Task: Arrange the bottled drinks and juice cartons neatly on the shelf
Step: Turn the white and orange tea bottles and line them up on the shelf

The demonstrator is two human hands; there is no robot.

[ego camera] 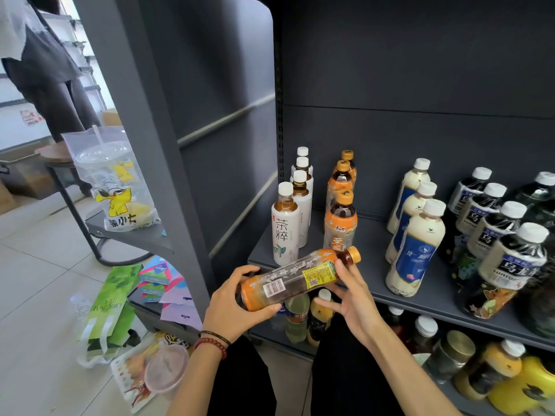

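left hand [231,304] grips base of orange-capped tea bottle [297,279], right hand [353,298] loosely cradles neck; best stood upright, label forward, fronting orange-cap row [341,205].

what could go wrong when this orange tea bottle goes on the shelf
The orange tea bottle lies sideways between the left hand and right hand, so it must be turned upright; that swing could knock the front orange-capped bottle or the white-labelled bottle beside it. Little shelf shows in front of that row, so it might tip off the edge.
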